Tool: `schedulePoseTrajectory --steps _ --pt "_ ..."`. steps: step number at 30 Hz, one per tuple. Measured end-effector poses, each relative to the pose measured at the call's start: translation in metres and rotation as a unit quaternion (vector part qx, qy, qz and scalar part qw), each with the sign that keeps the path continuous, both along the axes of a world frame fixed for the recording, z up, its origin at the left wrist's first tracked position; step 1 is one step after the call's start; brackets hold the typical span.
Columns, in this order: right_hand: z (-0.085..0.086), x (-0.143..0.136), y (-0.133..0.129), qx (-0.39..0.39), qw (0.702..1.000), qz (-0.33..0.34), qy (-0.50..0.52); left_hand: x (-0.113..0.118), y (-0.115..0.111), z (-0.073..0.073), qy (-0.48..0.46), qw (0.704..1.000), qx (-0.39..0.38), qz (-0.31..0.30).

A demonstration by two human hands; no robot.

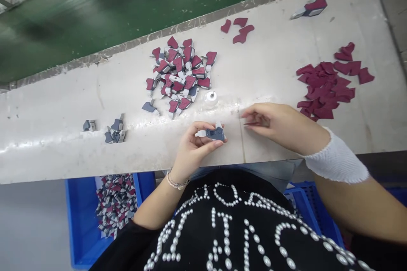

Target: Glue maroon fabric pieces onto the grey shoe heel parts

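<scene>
One grey part (216, 134) sat pinched in left hand (190, 149); right hand (284, 129), three o'clock, pinched thin piece (250, 124); scant edge hold risked drop.

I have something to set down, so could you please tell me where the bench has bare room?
The bench is bare left of the lone grey part, and between the white container and the maroon heap, beyond the right hand. It is crowded at the mixed pile and that maroon heap.

Black top (235, 228) with pearly lettering — white wristband (338, 159) — beaded bracelet (176, 181).
</scene>
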State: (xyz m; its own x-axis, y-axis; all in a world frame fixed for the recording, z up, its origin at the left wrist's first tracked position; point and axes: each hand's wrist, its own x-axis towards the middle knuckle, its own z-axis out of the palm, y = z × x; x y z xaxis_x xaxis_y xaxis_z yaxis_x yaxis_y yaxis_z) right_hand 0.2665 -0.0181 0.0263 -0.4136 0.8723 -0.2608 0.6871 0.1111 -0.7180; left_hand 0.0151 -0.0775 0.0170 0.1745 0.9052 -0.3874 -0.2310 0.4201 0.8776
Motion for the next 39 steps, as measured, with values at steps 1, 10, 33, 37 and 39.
schedulePoseTrajectory --steps 1,10,33,37,39 --pt "-0.003 -0.001 0.001 0.008 1.0 -0.013 -0.005 -0.001 0.0 -0.001 0.003 1.0 -0.003 0.001" --pt "-0.01 -0.019 -0.011 0.071 0.991 -0.08 -0.08 -0.01 0.0 -0.004 0.016 1.0 0.0 0.008" --pt "0.042 -0.041 -0.021 -0.152 0.967 -0.067 0.192 0.007 -0.005 -0.011 0.113 0.971 0.202 0.056" --pt "0.04 -0.041 -0.02 -0.168 0.958 -0.086 0.216 0.007 -0.005 -0.015 0.152 0.953 0.255 0.055" --pt "0.04 -0.041 -0.019 -0.172 0.955 -0.078 0.228 0.006 -0.004 -0.017 0.176 0.938 0.295 0.052"
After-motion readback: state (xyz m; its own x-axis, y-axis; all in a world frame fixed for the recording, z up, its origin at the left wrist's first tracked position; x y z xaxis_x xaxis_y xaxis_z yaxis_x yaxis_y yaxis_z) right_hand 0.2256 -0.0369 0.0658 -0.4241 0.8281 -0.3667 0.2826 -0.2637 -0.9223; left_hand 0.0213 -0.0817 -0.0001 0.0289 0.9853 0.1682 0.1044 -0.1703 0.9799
